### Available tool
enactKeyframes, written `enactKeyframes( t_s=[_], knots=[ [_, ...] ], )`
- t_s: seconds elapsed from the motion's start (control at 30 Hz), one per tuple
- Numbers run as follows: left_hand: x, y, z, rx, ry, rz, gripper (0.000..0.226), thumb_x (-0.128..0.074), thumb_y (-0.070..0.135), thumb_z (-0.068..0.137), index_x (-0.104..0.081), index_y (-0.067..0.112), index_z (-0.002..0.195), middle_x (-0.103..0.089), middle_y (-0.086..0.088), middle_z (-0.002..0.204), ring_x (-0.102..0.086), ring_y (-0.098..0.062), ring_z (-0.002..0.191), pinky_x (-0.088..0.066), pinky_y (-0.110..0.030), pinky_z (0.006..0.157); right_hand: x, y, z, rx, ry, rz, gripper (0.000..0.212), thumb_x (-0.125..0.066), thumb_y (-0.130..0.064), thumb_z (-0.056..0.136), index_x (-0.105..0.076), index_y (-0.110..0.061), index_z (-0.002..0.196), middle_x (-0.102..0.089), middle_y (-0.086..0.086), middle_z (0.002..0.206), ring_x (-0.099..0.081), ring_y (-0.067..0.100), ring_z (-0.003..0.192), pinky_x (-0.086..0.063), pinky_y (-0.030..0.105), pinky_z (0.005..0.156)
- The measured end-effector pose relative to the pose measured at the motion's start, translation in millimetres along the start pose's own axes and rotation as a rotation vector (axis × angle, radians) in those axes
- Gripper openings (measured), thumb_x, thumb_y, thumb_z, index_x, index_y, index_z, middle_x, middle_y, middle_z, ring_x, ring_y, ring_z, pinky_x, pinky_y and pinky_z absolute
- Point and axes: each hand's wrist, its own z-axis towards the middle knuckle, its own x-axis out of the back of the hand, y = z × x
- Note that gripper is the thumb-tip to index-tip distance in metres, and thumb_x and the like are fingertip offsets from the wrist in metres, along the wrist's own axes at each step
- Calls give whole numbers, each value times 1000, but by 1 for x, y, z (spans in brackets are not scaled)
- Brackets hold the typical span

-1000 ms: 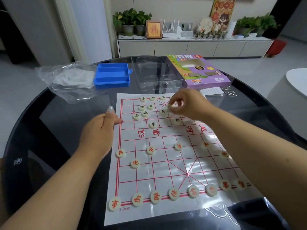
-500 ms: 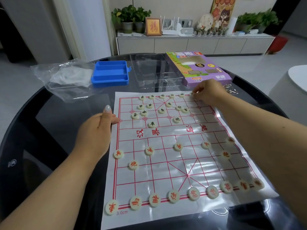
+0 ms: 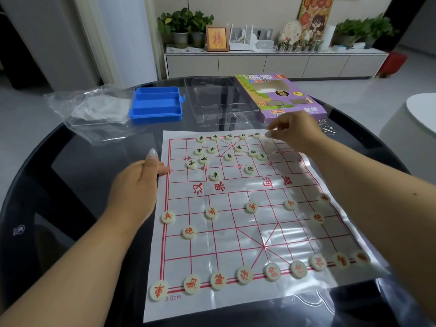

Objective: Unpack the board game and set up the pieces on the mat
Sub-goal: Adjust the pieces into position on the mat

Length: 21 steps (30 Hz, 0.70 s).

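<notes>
Since the earlier frames the right hand (image 3: 295, 132) is seen shifted from the middle of the far rows to the far right end of the back row; the left hand (image 3: 139, 182) is unchanged in place.

The left hand is laid knuckles-up on the dark glass table (image 3: 70, 185), fingers curled loosely onto the left edge of the mat (image 3: 236, 234), thumb extended and pointing away. It presses the edge down; nothing is gripped.

The mat is a thin, glossy white sheet printed with a red grid, its right part creased and reflective. Round, flat, cream discs are spread on it: red-marked pieces (image 3: 218, 280) in an ordered near row and on scattered points, black-marked pieces (image 3: 215, 176) partly lined along the far edge, partly loose.

The right hand is held over the far edge, wrist raised, fingertips drawn together in a pinch on a piece (image 3: 268, 134) at the back line.

Beyond the mat: crumpled clear bag (image 3: 89, 114), blue plastic tray (image 3: 155, 105), clear blister insert (image 3: 219, 102), purple cardboard box (image 3: 280, 97).
</notes>
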Motion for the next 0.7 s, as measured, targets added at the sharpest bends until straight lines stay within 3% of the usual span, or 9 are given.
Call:
enactKeyframes(
  t_s=[0.13,0.37,0.6,0.7],
  knots=[
    [0,0,0,11,3,-12,63,-19,54,97,-70,17,103,-64,11,99,-51,8,77,-31,-11,62,-6,-18,-13,90,-77,39,17,-72,-23,82,-74,-14,97,-64,-2,81,-51,7,63,-38,18,54],
    [0,1,1,35,12,-22,60,-21,52,98,-70,16,101,-59,20,81,-52,8,73,-31,-11,59,-31,-68,-17,256,-181,21,20,-69,-25,84,-73,-17,102,-65,-3,88,-54,7,69,-42,16,58],
    [0,-1,2,17,22,-24,60,-22,51,99,-71,16,98,-61,19,84,-53,7,76,-32,-12,61,-49,-94,-12,280,-233,-14,20,-69,-27,84,-72,-21,104,-65,-3,95,-57,12,80,-49,24,68],
    [-1,-3,3,2,24,-8,62,-21,51,99,-72,16,99,-64,13,92,-55,2,80,-33,-12,63,-52,-98,-11,278,-251,3,21,-69,-26,84,-72,-21,104,-63,-4,93,-54,8,74,-46,19,63]
  ],
)
